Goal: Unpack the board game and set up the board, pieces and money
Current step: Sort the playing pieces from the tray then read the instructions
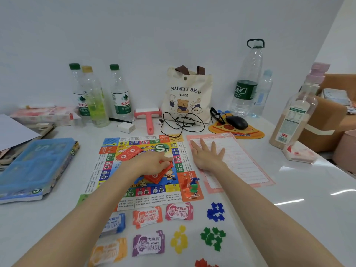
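- Blue game box (36, 166): lies left of the board (107, 166), apart from it. A white "S" on green shows at its corner. Judged set aside so the play area has room.
- Water bottles (119, 93): beyond the board's far left corner. Green labels, Chinese characters only partly legible.
- Money stacks (148, 243): along the board's near edge, sorted by colour, probably so each denomination is quick to reach. All carry "MONEY"; legible values are 100 on blue, 2000 on orange, 1000 on pink and 200 on purple. The yellow-orange stack is too blurred to read.
- Board: unfolded flat, with a green "S" badge near its centre.
- Red card deck (128, 153): on the board, left of centre.
- Left hand (154, 164): over the board's centre, fingers curled and pinching a second red card stack (159, 176). Judged to be seating it on its printed space.
- Pawns (190, 186): grouped on the board's orange near-right corner, likely the start square.
- Tote bag (187, 97): beyond the board's far right corner. The print reads roughly "NAUGHTY BEAR THREE".
- House tokens (212, 237): near the board's near-right corner, in blue, yellow, green and red heaps.
- Right hand (208, 153): just right of the board, fingers straight and spread, palm flat on the pink rule sheet (246, 170). Judged to be flattening or steadying it. The sheet's text is unreadable.
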Tool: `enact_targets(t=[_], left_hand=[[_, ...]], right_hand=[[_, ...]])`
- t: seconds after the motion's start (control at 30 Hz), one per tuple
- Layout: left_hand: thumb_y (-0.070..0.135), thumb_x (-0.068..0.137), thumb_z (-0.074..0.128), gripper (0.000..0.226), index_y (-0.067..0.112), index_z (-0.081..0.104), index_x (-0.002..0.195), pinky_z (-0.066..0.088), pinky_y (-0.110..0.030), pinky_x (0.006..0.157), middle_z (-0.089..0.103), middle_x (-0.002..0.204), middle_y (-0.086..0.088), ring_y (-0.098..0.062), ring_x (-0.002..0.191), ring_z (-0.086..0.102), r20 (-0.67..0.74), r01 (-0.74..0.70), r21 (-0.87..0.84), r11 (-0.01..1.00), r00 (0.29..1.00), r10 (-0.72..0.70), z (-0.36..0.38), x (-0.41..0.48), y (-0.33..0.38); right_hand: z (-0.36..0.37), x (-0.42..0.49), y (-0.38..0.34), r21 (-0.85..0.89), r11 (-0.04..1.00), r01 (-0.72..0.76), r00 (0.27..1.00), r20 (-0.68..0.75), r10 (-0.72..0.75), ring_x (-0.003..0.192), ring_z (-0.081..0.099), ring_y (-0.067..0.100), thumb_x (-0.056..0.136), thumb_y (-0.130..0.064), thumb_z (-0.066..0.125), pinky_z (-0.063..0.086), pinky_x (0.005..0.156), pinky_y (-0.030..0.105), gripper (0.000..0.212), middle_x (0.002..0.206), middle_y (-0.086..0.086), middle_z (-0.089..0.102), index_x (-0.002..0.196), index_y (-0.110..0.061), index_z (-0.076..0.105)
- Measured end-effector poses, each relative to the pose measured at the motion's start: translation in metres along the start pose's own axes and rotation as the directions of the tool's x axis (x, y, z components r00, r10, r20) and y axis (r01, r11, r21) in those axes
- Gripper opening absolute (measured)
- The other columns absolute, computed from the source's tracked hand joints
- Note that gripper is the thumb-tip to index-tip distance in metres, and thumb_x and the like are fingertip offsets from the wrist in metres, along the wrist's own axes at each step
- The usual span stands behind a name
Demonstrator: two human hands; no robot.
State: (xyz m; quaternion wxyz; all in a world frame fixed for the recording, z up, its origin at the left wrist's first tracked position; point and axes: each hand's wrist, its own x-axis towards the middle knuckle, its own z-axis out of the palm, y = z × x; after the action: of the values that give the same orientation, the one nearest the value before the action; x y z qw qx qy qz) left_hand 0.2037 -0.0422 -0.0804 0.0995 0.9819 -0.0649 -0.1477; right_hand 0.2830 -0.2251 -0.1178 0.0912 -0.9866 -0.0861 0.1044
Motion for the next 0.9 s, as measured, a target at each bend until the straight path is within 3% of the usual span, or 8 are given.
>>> enact_targets(t=[0.23,0.37,0.47,0.63,0.77,0.9], left_hand=[[0.039,0.103,0.033,0.043,0.035,0.034,0.146,0.024,-0.037,0.116,0.022,0.159,0.002,-0.023,0.145,0.023,-0.013,-0.013,-0.015,1.0,1.0,0.013,0.001,-0.004,0.0],[0.036,0.103,0.037,0.045,0.031,0.034,0.147,0.027,-0.035,0.114,0.03,0.156,0.002,-0.021,0.143,0.029,-0.083,-0.019,-0.005,1.0,0.996,0.018,-0.008,-0.003,-0.002],[0.035,0.102,0.037,0.045,0.028,0.036,0.147,0.03,-0.035,0.112,0.034,0.154,0.002,-0.021,0.14,0.034,-0.117,0.007,0.0,1.0,0.993,-0.007,-0.021,0.001,-0.006],[0.033,0.102,0.039,0.045,0.023,0.037,0.146,0.031,-0.035,0.111,0.038,0.152,-0.005,-0.025,0.138,0.036,-0.093,0.058,0.034,0.998,0.994,-0.054,-0.03,0.015,-0.012],[0.028,0.103,0.037,0.045,0.023,0.035,0.147,0.031,-0.036,0.111,0.036,0.153,-0.006,-0.026,0.138,0.036,-0.071,0.083,0.054,0.995,0.994,-0.079,-0.029,0.029,-0.018],[0.022,0.102,0.036,0.042,0.027,0.042,0.144,0.037,-0.033,0.102,0.043,0.148,-0.006,-0.025,0.13,0.043,-0.093,0.069,0.051,0.996,0.994,-0.064,-0.025,0.036,-0.024]], right_hand=[[0.003,-0.001,0.001,0.045,0.999,0.013,0.999,-0.033,-0.011,0.147,-0.013,0.034,0.102,-0.047,0.006,-0.012,0.111,0.064,0.051,0.162,-0.006,-0.008,0.152,-0.04,0.001],[-0.004,0.0,-0.004,0.09,0.996,0.02,0.974,-0.227,0.001,0.145,0.014,0.031,0.104,-0.038,0.019,0.006,0.112,0.063,0.046,0.159,-0.002,0.021,0.148,-0.032,0.029],[-0.014,0.005,-0.011,0.102,0.982,0.16,0.923,-0.369,-0.112,0.138,0.032,0.024,0.103,-0.028,0.029,0.017,0.113,0.054,0.04,0.149,-0.002,0.041,0.139,-0.025,0.047],[-0.017,0.02,-0.025,0.039,0.925,0.378,0.91,-0.198,-0.364,0.142,0.029,0.02,0.105,-0.029,0.029,0.006,0.115,0.058,0.041,0.156,-0.007,0.031,0.141,-0.024,0.047],[-0.013,0.03,-0.033,-0.029,0.911,0.412,0.908,-0.077,-0.413,0.145,0.022,0.018,0.105,-0.028,0.027,0.002,0.116,0.059,0.043,0.159,-0.008,0.021,0.148,-0.024,0.035],[-0.01,0.038,-0.036,-0.039,0.908,0.417,0.902,-0.104,-0.419,0.144,0.024,0.017,0.105,-0.028,0.027,0.003,0.117,0.055,0.044,0.158,-0.007,0.025,0.148,-0.022,0.034]])
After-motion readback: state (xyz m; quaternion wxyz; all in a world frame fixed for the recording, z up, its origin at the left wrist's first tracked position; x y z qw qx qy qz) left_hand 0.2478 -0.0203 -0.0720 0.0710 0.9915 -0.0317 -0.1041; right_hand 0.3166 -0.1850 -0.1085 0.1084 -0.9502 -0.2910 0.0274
